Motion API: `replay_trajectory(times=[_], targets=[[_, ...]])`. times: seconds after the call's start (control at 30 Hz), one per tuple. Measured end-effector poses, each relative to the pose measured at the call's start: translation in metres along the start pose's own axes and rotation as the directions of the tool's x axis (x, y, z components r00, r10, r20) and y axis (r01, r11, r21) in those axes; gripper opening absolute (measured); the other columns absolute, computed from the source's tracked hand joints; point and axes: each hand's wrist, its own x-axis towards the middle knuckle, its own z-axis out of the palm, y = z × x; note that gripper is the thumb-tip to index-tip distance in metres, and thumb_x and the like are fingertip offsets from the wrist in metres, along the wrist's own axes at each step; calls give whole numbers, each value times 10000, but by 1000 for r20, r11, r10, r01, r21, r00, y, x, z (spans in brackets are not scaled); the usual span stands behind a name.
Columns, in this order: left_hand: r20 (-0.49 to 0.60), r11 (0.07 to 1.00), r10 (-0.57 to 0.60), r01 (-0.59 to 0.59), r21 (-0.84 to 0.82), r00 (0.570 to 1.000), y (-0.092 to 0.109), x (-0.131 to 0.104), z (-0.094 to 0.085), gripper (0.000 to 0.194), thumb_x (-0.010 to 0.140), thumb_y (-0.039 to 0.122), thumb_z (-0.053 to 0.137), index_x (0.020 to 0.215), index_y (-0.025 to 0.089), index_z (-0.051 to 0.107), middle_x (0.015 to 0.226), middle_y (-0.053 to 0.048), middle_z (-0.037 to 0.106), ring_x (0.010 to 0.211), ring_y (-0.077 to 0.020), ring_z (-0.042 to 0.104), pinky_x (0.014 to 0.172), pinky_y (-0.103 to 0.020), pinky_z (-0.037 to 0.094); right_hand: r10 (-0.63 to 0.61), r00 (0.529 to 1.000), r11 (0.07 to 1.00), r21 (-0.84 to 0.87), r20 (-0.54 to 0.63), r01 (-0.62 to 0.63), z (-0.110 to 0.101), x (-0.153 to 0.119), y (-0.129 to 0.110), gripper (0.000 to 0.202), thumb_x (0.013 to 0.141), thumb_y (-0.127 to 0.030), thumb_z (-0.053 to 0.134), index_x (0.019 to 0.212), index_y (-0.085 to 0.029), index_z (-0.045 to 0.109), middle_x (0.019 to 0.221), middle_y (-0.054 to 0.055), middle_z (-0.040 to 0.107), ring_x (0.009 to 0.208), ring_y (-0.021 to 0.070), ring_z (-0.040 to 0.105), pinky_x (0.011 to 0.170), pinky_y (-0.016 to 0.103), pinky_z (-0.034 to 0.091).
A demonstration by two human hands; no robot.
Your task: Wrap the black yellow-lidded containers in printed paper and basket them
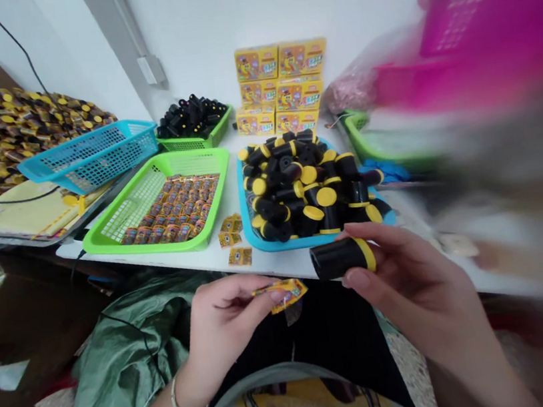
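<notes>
Between the thumb and fingers of my left hand (233,327) is a small yellow printed wrapper sleeve (287,293), held above my lap. My right hand (409,285) grips a black plastic canister (338,259) by its yellow-capped end; the canister lies sideways, its dark end pointing at the sleeve. Sleeve and canister are apart. Just beyond, a blue basket (277,246) is heaped with similar black canisters with yellow caps (310,191). A few flat yellow sleeves (240,256) lie on the white table to the left of that basket.
A green basket (105,239) holds rows of wrapped canisters. Behind it are a light-blue basket (93,158) and a green basket of black parts (193,117). Yellow printed boxes (280,88) stand stacked against the wall. Pink baskets (492,17) and a blurred shape crowd the right side.
</notes>
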Motion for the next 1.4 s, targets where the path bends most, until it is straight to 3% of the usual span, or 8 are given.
replay_trajectory(times=[0.17,0.4,0.7,0.83,0.93,1.07,1.23,1.4], targets=[[165,970,192,-213,121,967,2,1,-2,511,1028,374,507,630,177,760,603,-46,757,494,-145,681,495,-212,542,91,996,994,-55,-20,-92,0,-3,-9,295,906,-467,717,1171,-339,712,893,24,758,731,161,709,653,266,597],[249,908,330,-378,182,911,-4,-5,-5,362,1024,378,521,1166,179,787,1079,-101,814,905,-210,790,838,-239,622,87,993,989,112,74,-95,8,-1,-12,257,869,-398,778,1124,-373,760,828,-6,757,646,128,689,604,223,592],[208,922,366,-384,55,907,-2,-3,-13,365,965,393,624,1307,287,694,1015,-53,832,813,-156,795,767,-177,624,260,939,953,96,224,-287,-2,1,-5,305,826,-404,815,1117,-323,779,898,30,748,754,150,708,695,261,624],[259,947,320,-316,-58,911,2,-1,-11,416,885,249,753,1289,330,694,1098,-48,815,876,-175,803,806,-191,625,141,952,987,33,271,-156,-5,3,-4,335,783,-256,852,1084,-388,790,1114,33,718,935,167,719,782,265,627],[277,954,184,-103,-282,943,3,-3,-5,501,813,87,794,1233,355,735,1071,-35,823,865,-178,804,763,-185,626,121,946,992,-7,301,-124,-2,4,-5,343,703,-279,910,1018,-375,814,1063,39,710,886,173,716,721,264,625],[304,854,-4,162,-495,953,0,-9,5,690,768,9,792,1357,341,650,1091,-39,818,941,-174,790,824,-199,613,119,935,993,-48,335,-109,3,7,-4,356,653,-381,936,990,-350,826,1023,39,705,804,163,692,647,260,598],[165,878,-42,116,-464,985,1,-15,9,775,720,-38,810,1370,290,543,1072,-30,818,995,-166,778,914,-212,596,169,939,983,11,300,-181,5,6,0,390,646,-283,942,1016,-294,818,896,27,705,742,155,679,658,281,576],[232,895,29,78,-439,972,7,-19,8,780,742,-74,773,1310,353,452,1089,-1,816,951,-163,792,876,-225,621,286,905,947,51,314,-317,4,4,1,348,572,-305,956,870,-219,798,789,9,685,573,98,564,488,227,462]])
